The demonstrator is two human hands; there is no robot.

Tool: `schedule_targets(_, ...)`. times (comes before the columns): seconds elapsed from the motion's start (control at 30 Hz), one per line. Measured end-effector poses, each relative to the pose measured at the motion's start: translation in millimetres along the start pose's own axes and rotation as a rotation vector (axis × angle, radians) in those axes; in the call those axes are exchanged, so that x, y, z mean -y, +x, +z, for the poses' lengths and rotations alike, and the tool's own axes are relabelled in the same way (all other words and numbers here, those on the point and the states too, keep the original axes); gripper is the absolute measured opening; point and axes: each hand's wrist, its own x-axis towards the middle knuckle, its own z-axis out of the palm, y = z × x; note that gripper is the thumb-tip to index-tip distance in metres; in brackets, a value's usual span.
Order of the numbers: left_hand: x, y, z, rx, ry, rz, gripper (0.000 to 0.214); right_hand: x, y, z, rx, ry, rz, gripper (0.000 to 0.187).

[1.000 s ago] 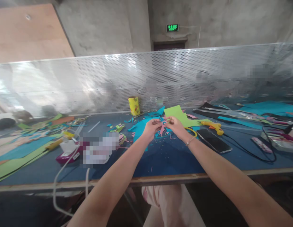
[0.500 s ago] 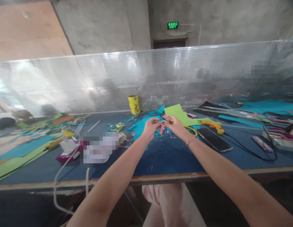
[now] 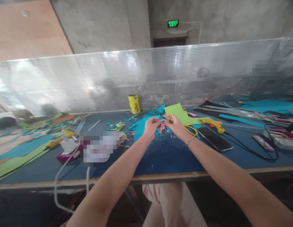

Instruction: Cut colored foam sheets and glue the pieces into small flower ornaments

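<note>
My left hand [image 3: 151, 126] and my right hand [image 3: 175, 124] meet over the middle of the blue table [image 3: 165, 157], fingers pinched together on a small pink paper piece [image 3: 161, 126] held between them. Small pink and teal scraps [image 3: 164, 134] lie scattered just below the hands. A light green sheet [image 3: 176, 111] lies right behind my right hand, and teal paper [image 3: 139, 126] lies under and beside my left hand. Yellow-handled scissors [image 3: 190, 130] rest by my right wrist.
A phone [image 3: 213, 138] and a yellow glue gun [image 3: 213, 124] with a black cable lie to the right. A yellow roll [image 3: 134, 104] stands at the perforated metal screen [image 3: 146, 78]. Paper strips and a white cable [image 3: 58, 176] cover the left side.
Both hands stay pinched on the pink piece, shifting only slightly; the view has tilted a little.
</note>
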Motion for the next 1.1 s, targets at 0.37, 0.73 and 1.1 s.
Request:
schedule_targets(0.37,-1,-2,5.1,-0.01,0.037,-0.01,0.037,-11,6,-3,-0.036,-0.071,-0.062,0.029)
schedule_targets(0.73,-6,1,-2.3,-0.036,0.005,0.023,0.016,-10,8,-7,-0.005,-0.044,-0.035,0.034)
schedule_targets(1.1,0,3,-2.2,-0.046,-0.008,0.006,0.024,-9,8,-8,-0.028,-0.053,0.001,0.032)
